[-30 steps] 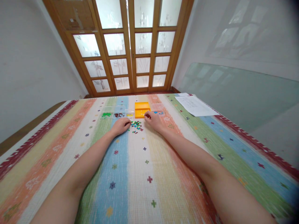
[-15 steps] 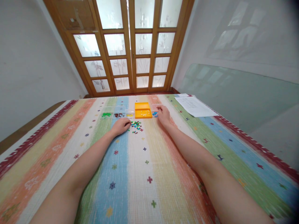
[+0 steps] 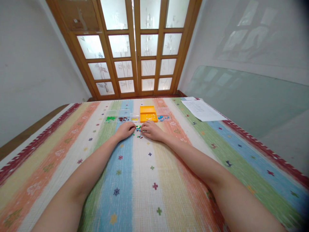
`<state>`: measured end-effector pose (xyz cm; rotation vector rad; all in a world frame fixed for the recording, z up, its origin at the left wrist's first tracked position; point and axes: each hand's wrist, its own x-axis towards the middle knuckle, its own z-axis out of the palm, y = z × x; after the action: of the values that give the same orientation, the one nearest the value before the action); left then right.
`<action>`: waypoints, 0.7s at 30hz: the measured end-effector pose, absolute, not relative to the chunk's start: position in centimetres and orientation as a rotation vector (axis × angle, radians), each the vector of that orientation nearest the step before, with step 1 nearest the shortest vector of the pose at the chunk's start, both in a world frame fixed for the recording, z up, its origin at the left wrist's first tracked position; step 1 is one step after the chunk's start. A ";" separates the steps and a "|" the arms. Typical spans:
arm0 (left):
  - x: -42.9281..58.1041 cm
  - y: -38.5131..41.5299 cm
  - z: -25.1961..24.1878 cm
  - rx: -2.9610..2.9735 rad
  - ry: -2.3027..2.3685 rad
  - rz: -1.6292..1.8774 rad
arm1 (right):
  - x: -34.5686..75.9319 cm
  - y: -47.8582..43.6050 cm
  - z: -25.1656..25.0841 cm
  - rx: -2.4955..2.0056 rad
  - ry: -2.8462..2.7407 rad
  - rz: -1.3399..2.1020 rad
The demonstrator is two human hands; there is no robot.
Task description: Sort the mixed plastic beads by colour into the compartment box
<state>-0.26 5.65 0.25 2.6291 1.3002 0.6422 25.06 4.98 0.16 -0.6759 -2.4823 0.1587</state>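
A small heap of tiny coloured pieces (image 3: 138, 129) lies on the striped cloth (image 3: 145, 180). My left hand (image 3: 125, 130) rests curled at the heap's left edge, fingertips touching it. My right hand (image 3: 150, 130) lies over the heap's right side, fingers bent down onto the pieces; what they pinch is too small to see. Behind the heap stands an orange tray (image 3: 147, 113). To its left are clear boxes with green pieces (image 3: 110, 118), dark red pieces (image 3: 123, 119) and yellow pieces (image 3: 134, 119). A clear box with blue pieces (image 3: 163, 118) sits to its right.
A printed paper sheet (image 3: 201, 109) lies at the far right of the cloth. Wooden doors with frosted glass (image 3: 135, 48) stand behind the table. A glass panel (image 3: 246, 96) leans along the right wall.
My right hand has come back from the blue-piece box at the right to the heap of pieces in the middle. My left hand has stayed put.
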 end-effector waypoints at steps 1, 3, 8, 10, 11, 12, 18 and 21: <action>-0.3 5.6 0.3 2.628 1.301 0.641 | 25.0 4.8 0.2 -0.646 -2.498 0.179; -0.3 5.6 0.3 2.625 1.303 0.635 | 24.9 4.5 0.3 -0.599 -2.528 0.216; -0.3 5.7 0.2 2.629 1.307 0.639 | 24.7 4.5 0.1 -0.574 -2.573 0.244; -0.2 5.7 0.2 2.631 1.304 0.642 | 24.6 4.6 0.0 -0.586 -2.564 0.235; -0.2 5.7 0.2 2.632 1.302 0.645 | 24.6 4.6 0.0 -0.595 -2.559 0.226; -0.2 5.7 0.1 2.634 1.300 0.648 | 24.5 4.6 0.0 -0.608 -2.552 0.215; -0.3 5.9 -0.1 2.645 1.284 0.665 | 24.7 4.7 0.0 -0.646 -2.518 0.168; -0.4 5.9 0.0 2.653 1.275 0.654 | 24.6 4.8 -0.2 -0.597 -2.547 0.181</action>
<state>-0.35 5.88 -0.02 2.6530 1.2750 0.6542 24.64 4.78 -0.18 -0.5966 -2.5473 0.1813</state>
